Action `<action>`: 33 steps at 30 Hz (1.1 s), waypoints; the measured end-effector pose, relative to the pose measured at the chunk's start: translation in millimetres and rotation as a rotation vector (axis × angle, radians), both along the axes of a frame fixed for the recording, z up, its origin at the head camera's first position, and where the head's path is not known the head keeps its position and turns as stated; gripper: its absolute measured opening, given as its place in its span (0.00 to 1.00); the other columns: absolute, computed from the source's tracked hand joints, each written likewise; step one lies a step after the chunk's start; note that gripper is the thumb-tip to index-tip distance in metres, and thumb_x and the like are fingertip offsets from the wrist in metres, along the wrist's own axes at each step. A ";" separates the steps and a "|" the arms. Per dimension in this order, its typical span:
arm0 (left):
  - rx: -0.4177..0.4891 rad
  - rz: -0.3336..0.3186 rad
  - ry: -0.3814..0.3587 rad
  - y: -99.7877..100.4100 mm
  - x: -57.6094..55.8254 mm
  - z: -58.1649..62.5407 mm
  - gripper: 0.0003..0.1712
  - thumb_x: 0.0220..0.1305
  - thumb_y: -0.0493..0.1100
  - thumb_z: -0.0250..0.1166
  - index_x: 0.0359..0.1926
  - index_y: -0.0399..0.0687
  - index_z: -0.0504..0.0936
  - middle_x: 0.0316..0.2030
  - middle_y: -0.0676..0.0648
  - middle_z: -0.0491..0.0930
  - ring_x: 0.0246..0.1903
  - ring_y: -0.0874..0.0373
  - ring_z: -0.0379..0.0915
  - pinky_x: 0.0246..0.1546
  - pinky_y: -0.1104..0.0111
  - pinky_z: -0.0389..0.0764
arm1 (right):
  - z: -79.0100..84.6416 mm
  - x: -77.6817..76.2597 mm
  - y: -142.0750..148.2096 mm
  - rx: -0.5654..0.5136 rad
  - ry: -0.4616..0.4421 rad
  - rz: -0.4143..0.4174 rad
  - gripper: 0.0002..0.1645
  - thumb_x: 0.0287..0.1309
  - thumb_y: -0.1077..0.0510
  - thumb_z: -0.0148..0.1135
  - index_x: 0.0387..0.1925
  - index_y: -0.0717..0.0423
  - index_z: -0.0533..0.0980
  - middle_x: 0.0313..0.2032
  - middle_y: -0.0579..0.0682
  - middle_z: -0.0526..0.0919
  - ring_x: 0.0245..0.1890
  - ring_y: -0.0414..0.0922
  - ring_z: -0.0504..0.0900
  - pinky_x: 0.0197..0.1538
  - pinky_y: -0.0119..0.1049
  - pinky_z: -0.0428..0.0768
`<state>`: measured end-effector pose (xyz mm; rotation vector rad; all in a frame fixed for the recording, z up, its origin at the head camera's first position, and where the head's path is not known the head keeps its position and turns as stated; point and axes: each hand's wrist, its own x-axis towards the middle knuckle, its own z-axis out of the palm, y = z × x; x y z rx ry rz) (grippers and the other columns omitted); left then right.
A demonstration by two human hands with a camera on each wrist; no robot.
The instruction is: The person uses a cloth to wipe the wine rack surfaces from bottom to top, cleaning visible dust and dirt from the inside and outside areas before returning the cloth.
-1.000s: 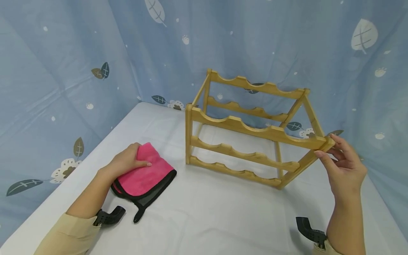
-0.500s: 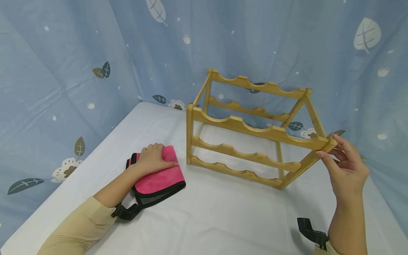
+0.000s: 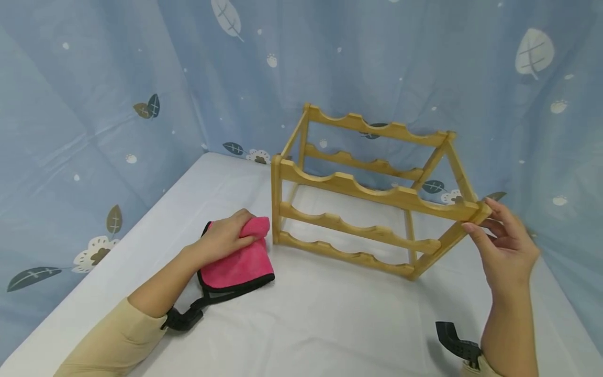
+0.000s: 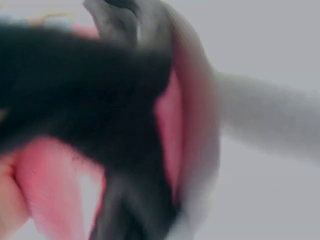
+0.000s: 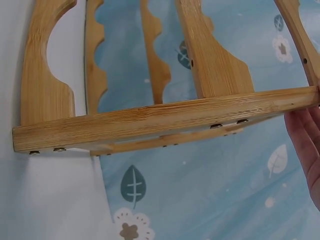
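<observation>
A pink cloth [image 3: 240, 267] with black edging and a black loop lies bunched on the table, left of a wooden bottle rack [image 3: 348, 183]. My left hand [image 3: 223, 238] grips the cloth from above, its thumb and fingers curled into a raised fold close to the rack's front left post. The left wrist view is blurred and mostly filled by the cloth's black edging [image 4: 125, 150]. At the rack's front right top corner, my right hand [image 3: 506, 246] pinches the frame between thumb and fingers. The right wrist view shows the rack's side post [image 5: 150, 120] and my fingers at its end.
A white cloth covers the table [image 3: 330, 324]. Behind and to the left hangs a blue curtain [image 3: 94, 104] with leaf and flower prints. Black wrist mounts [image 3: 457, 343] stick out from both forearms, the left one near the cloth's loop.
My left hand has moved the pink cloth rightward, closer to the rack, and has bunched its upper part. My right hand keeps its hold on the rack's corner.
</observation>
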<state>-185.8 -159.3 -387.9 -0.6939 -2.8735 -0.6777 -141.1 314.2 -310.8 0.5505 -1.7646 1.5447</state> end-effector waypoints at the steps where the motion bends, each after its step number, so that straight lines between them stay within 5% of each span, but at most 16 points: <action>1: 0.006 -0.027 0.026 2.7 2.7 4.9 0.21 0.54 0.50 0.65 0.46 0.48 0.72 0.39 0.53 0.73 0.32 0.62 0.72 0.31 0.68 0.76 | 0.1 -0.1 0.0 -0.001 0.000 0.005 0.29 0.42 0.82 0.57 0.52 0.76 0.68 0.44 0.51 0.77 0.41 0.40 0.80 0.44 0.23 0.75; 8: 0.248 -0.294 0.213 34.1 17.4 33.6 0.20 0.48 0.39 0.70 0.43 0.46 0.74 0.40 0.53 0.73 0.37 0.64 0.71 0.35 0.70 0.78 | -0.5 -0.8 0.6 -0.035 0.011 0.063 0.29 0.42 0.82 0.57 0.52 0.77 0.68 0.44 0.52 0.77 0.41 0.41 0.80 0.43 0.25 0.76; 16: 0.490 -0.516 0.370 87.5 11.5 51.4 0.20 0.42 0.34 0.71 0.39 0.41 0.75 0.38 0.47 0.73 0.38 0.59 0.71 0.37 0.70 0.77 | -0.1 -1.2 3.3 0.017 0.055 0.078 0.29 0.43 0.81 0.58 0.53 0.77 0.67 0.45 0.53 0.76 0.42 0.41 0.80 0.46 0.25 0.75; 23: 0.482 -0.549 0.392 133.7 11.2 65.1 0.29 0.41 0.35 0.72 0.46 0.38 0.70 0.41 0.44 0.76 0.39 0.58 0.74 0.40 0.74 0.76 | 1.8 -0.9 4.5 0.071 0.067 0.089 0.28 0.46 0.80 0.56 0.53 0.79 0.65 0.46 0.52 0.76 0.43 0.40 0.80 0.46 0.25 0.75; 28: 0.499 -0.606 0.493 172.3 14.0 80.7 0.26 0.45 0.39 0.71 0.45 0.38 0.69 0.40 0.44 0.76 0.39 0.59 0.74 0.43 0.77 0.73 | 0.3 -2.0 8.5 0.093 0.058 0.082 0.29 0.47 0.80 0.54 0.55 0.77 0.65 0.47 0.52 0.76 0.43 0.39 0.80 0.45 0.24 0.75; 33: 0.494 -0.567 0.547 214.8 19.1 97.7 0.28 0.49 0.44 0.70 0.47 0.38 0.67 0.43 0.44 0.76 0.39 0.60 0.74 0.44 0.81 0.71 | -0.7 0.5 10.3 0.162 0.031 -0.002 0.30 0.47 0.80 0.55 0.56 0.74 0.65 0.47 0.48 0.75 0.43 0.37 0.80 0.45 0.23 0.74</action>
